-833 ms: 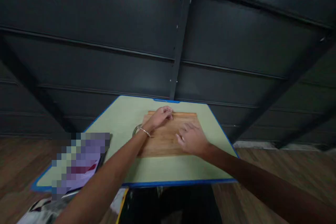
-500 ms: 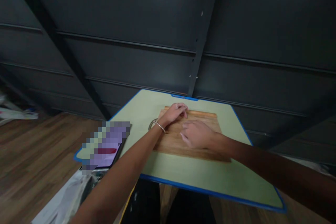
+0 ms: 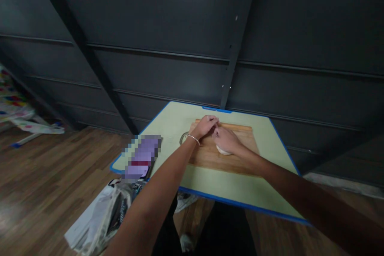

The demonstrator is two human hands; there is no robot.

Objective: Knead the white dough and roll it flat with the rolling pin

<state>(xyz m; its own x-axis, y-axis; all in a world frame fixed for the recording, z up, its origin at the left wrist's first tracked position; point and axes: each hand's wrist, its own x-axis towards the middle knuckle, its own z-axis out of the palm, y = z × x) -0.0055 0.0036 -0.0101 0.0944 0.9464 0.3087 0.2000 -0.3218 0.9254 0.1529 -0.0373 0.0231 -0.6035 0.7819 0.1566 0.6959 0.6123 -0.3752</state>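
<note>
On the wooden board [image 3: 207, 159] my two hands meet near the far side. My left hand [image 3: 208, 125] has its fingers bent and pressed together; anything between the fingertips is hidden. Just to its right my right hand [image 3: 227, 140] is curled closed, its fingertips close to the left ones. A pale, rounded piece that looks like dough [image 3: 223, 151] shows beneath the right palm; most of it is covered. Beside my left wrist, at the board's left edge, lies a round metal ring-like thing [image 3: 181, 139], partly hidden.
The board rests on a pale green table with a blue rim [image 3: 216, 198]. A phone with a blurred screen [image 3: 143, 156] lies at the table's left. Below it is a bag of things [image 3: 115, 204]. A dark panelled wall [image 3: 168, 20] stands directly behind the table.
The view has shifted, so more floor shows at left. My right hand has moved closer to my left, its fingers now near the left fingertips. The pale piece has come into view under the right palm.
</note>
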